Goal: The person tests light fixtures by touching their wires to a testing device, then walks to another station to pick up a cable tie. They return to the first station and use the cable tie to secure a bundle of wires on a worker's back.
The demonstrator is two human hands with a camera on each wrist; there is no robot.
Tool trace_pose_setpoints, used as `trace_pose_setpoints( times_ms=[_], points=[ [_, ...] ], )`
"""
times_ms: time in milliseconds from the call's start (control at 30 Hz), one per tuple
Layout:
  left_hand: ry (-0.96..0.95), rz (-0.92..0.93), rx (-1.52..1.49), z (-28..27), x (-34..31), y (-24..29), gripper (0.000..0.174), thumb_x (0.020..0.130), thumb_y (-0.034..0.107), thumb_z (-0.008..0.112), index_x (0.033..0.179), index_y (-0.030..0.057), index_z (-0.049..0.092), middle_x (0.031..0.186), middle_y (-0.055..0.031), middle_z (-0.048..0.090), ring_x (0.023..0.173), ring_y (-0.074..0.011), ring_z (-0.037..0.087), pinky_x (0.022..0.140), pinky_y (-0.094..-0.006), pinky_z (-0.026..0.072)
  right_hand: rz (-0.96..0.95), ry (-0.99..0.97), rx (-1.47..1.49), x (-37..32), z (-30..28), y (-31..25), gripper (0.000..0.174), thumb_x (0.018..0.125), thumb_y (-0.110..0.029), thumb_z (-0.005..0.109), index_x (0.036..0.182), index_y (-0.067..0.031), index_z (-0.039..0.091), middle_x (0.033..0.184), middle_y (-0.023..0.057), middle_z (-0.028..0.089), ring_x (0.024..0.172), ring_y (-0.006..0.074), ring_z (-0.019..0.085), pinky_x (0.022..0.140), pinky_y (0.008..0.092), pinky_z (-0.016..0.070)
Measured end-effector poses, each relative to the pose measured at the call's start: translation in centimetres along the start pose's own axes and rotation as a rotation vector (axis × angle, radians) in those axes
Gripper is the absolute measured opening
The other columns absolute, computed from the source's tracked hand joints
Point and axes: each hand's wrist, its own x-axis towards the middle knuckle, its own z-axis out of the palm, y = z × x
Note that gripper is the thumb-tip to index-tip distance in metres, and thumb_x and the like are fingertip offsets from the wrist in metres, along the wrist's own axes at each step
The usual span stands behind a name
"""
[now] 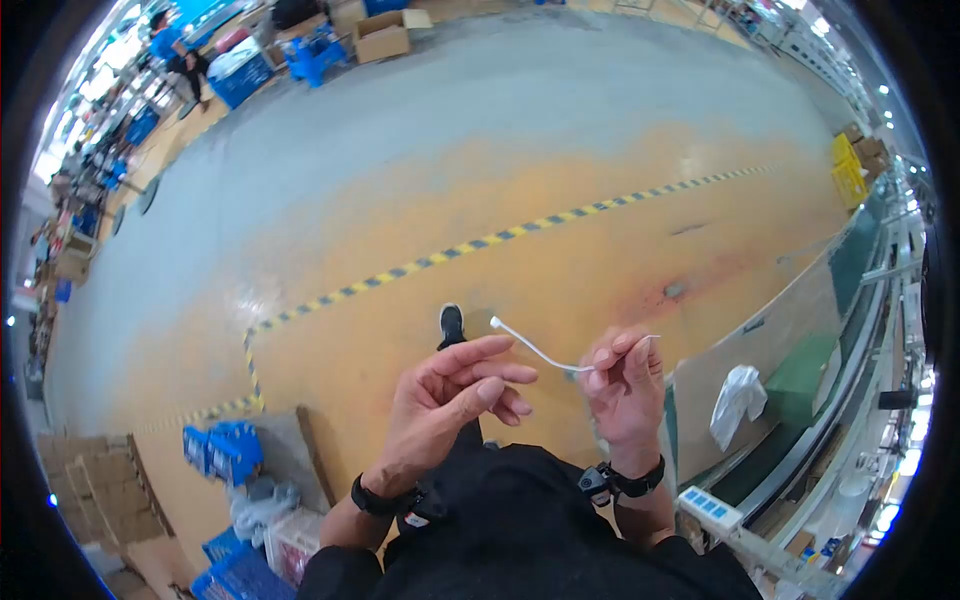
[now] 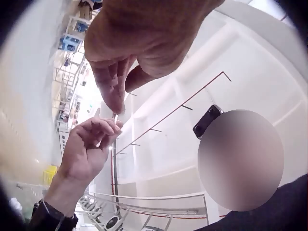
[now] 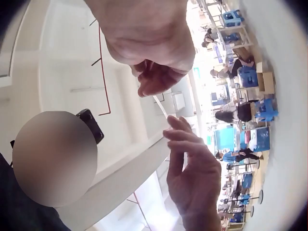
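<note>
A thin white cable tie (image 1: 538, 350) runs between my hands, gently bowed, with its small square head at the left end. My right hand (image 1: 628, 395) pinches it between thumb and fingers, and a short tail sticks out past them on the right. My left hand (image 1: 445, 400) is held just below the head end, fingers loosely bent and thumb apart from them. In the right wrist view, part of the cable tie (image 3: 160, 106) spans from the right hand's fingertips toward the left hand's fingers (image 3: 180, 137).
Yellow-black floor tape (image 1: 480, 243) crosses the floor ahead. A conveyor-like line (image 1: 800, 440) with a white plastic bag (image 1: 738, 405) runs along the right. Blue bins (image 1: 225, 452) and cartons (image 1: 100, 485) stand at lower left. A person (image 1: 178, 55) stands far off at upper left.
</note>
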Motion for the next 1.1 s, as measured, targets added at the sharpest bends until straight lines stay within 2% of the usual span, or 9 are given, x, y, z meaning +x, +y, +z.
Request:
trace_pose_setpoints(
  times_ms=[233,433,533,667,767,833,900,967,1100],
  points=[
    [-0.111,-0.092,0.050,-1.1,27.9,9.6,0.024,0.101,0.013,0.061,0.118,-0.0039,0.064,0.099,-0.0184,0.072,0.079,-0.0226,0.072,0.069,-0.0344,0.0588,-0.058,0.299,-0.051,23.5,-0.5,-4.1,0.026,0.104,-0.025,0.056,0.105,-0.0012,0.066,0.090,0.0125,0.072,0.069,0.0165,0.068,0.058,0.0262,0.0549],
    [-0.260,-0.139,0.145,0.6,49.9,13.7,0.021,0.103,0.012,0.058,0.116,-0.0024,0.066,0.105,-0.0169,0.072,0.084,-0.0183,0.072,0.073,-0.0315,0.0598,-0.113,0.560,0.012,40.4,-5.0,-8.1,0.026,0.105,-0.023,0.055,0.109,0.0007,0.067,0.089,0.0126,0.072,0.066,0.0151,0.068,0.056,0.0256,0.0547],
    [-0.264,-0.156,0.218,1.4,61.2,12.9,0.020,0.102,0.014,0.059,0.111,-0.0035,0.065,0.097,-0.0191,0.072,0.079,-0.0233,0.071,0.068,-0.0359,0.0589,-0.137,0.543,0.028,50.4,-9.3,-9.8,0.025,0.105,-0.022,0.054,0.109,0.0003,0.067,0.089,0.0125,0.072,0.066,0.0149,0.068,0.056,0.0260,0.0552],
    [-0.259,-0.293,-0.094,3.5,77.0,14.5,0.026,0.103,0.013,0.055,0.122,-0.0035,0.061,0.107,-0.0216,0.071,0.083,-0.0266,0.072,0.071,-0.0361,0.0602,-0.195,0.513,0.049,65.0,-15.6,-14.1,0.025,0.106,-0.022,0.054,0.107,0.0005,0.066,0.089,0.0124,0.072,0.066,0.0151,0.068,0.056,0.0266,0.0549],
    [-0.158,-0.145,-0.029,7.3,87.7,17.7,0.029,0.104,0.012,0.053,0.128,-0.0034,0.058,0.114,-0.0199,0.070,0.090,-0.0252,0.073,0.075,-0.0338,0.0601,-0.167,0.610,0.094,76.7,-17.6,-19.3,0.025,0.105,-0.022,0.055,0.105,0.0003,0.067,0.087,0.0117,0.071,0.064,0.0157,0.067,0.054,0.0275,0.0540],
    [-0.147,-0.128,-0.054,8.0,94.4,19.8,0.027,0.105,0.013,0.053,0.125,-0.0031,0.061,0.105,-0.0180,0.071,0.083,-0.0236,0.072,0.070,-0.0328,0.0592,-0.140,0.602,0.015,84.1,-18.4,-22.0,0.024,0.105,-0.022,0.056,0.104,-0.0007,0.067,0.085,0.0111,0.070,0.063,0.0160,0.066,0.054,0.0278,0.0534],
    [-0.205,-0.154,-0.070,7.5,97.7,20.4,0.025,0.105,0.012,0.052,0.122,-0.0033,0.062,0.097,-0.0174,0.071,0.076,-0.0243,0.071,0.063,-0.0318,0.0584,-0.082,0.409,-0.094,87.0,-18.7,-24.0,0.023,0.105,-0.021,0.057,0.104,-0.0015,0.068,0.084,0.0083,0.068,0.065,0.0127,0.063,0.057,0.0256,0.0513],
    [-0.241,-0.262,0.036,6.7,105.0,21.1,0.028,0.105,0.014,0.052,0.124,-0.0034,0.063,0.090,-0.0124,0.069,0.071,-0.0182,0.067,0.060,-0.0287,0.0553,-0.014,0.255,-0.258,92.8,-20.9,-26.0,0.022,0.104,-0.020,0.058,0.106,-0.0015,0.069,0.086,0.0071,0.068,0.067,0.0100,0.061,0.060,0.0232,0.0499],
    [-0.372,-0.276,0.270,6.0,117.6,22.0,0.032,0.107,0.014,0.050,0.133,-0.0021,0.059,0.090,-0.0058,0.067,0.072,-0.0115,0.062,0.063,-0.0250,0.0527,0.024,0.314,-0.540,104.7,-22.5,-28.4,0.017,0.101,-0.015,0.063,0.105,0.0004,0.068,0.090,0.0043,0.069,0.073,0.0049,0.058,0.065,0.0201,0.0467]
  ],
)
